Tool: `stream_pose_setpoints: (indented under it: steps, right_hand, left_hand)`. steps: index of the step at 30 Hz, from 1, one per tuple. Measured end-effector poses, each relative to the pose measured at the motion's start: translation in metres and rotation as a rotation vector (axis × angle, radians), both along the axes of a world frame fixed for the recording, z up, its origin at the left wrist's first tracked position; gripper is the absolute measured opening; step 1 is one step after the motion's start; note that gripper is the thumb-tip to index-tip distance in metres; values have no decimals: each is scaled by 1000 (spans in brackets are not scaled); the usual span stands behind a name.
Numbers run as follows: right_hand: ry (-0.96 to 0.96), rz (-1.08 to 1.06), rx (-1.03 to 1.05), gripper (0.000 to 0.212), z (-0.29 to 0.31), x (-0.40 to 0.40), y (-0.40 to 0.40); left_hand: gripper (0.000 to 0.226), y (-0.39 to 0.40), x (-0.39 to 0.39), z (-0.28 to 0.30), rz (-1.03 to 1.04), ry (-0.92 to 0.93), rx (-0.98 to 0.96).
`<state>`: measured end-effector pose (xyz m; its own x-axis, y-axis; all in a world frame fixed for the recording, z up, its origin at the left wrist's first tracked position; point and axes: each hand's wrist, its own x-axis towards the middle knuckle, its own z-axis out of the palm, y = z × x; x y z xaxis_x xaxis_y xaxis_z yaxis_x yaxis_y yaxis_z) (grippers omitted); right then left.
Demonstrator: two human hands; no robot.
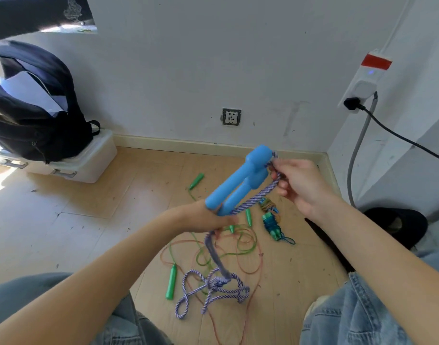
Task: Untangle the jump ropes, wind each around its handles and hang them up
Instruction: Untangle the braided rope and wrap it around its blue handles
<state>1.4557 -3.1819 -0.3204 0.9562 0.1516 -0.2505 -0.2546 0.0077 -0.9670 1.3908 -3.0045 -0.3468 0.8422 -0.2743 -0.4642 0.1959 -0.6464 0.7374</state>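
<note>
At centre frame the left hand (208, 217) grips the lower ends of 2 blue handles (238, 183), held side by side and slanting up to the right. The right hand (300, 183), at right of centre, pinches the purple rope (253, 199) between its fingertips just beside the handles' thick upper ends. From there the rope runs down along the handles to the left hand, then hangs to a loose tangle on the floor (64, 220) at lower centre. Beneath it lie thin green and orange ropes (248, 247) with green handles (171, 282) scattered around. A wound teal rope (272, 226) lies right of centre. A dark backpack (39, 120) sits on a white box (94, 160) at upper left.
</note>
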Motion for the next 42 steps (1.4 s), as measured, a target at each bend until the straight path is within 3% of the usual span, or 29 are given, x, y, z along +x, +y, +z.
stream_pose_setpoints:
  steps: [2, 4, 5, 10, 13, 17, 20, 22, 30, 33, 34, 35, 37, 39, 42]
  right_hand:
    - [-49, 167, -538, 21, -11, -1, -4]
    - [-122, 335, -864, 12, -18, -4, -4]
    - [-169, 374, -920, 8, -18, -6, -2]
    - [-427, 290, -1092, 32, -11, -14, 0]
    - [-498, 355, -1036, 40, -5, -18, -2]
    - [-309, 827, -646, 40, -3, -30, 8]
    - [-272, 717, -525, 20, -3, -28, 9]
    - [-270, 646, -492, 18, 1, -24, 6]
    - [-550, 642, -630, 51, 0, -25, 8]
    - [-628, 601, -849, 82, -5, -24, 6]
    - [-659, 582, -898, 84, -6, -25, 7]
    - [-701, 562, -901, 74, -6, -24, 8]
    - [-720, 554, -770, 31, -1, -25, 11]
    - [-515, 548, -502, 3, 4, -26, 12]
    - [-368, 318, -219, 11, 11, -17, 6]
  left_hand:
    - [24, 4, 1, 5, 66, -35, 37]
    - [26, 4, 0, 13, 101, -21, -35]
    - [22, 4, 0, 18, 122, -7, -94]
    - [18, 11, 3, 33, 213, 120, -261]
    - [24, 13, 4, 34, 215, 149, -187]
    - [33, 9, 2, 35, 66, 93, -178]
    - [24, 11, 2, 35, 110, 24, -253]
    - [25, 14, 2, 36, 185, -9, -326]
    - [17, 3, 0, 40, 118, -79, -326]
    - [19, 1, 0, 40, 107, -92, -339]
    - [19, 2, 0, 39, 108, -98, -351]
    - [18, 2, 0, 39, 115, -103, -369]
    - [15, 4, 3, 36, 132, -126, -375]
    - [8, 7, 4, 30, 83, -192, -213]
    - [13, 11, 3, 9, -101, -159, 165]
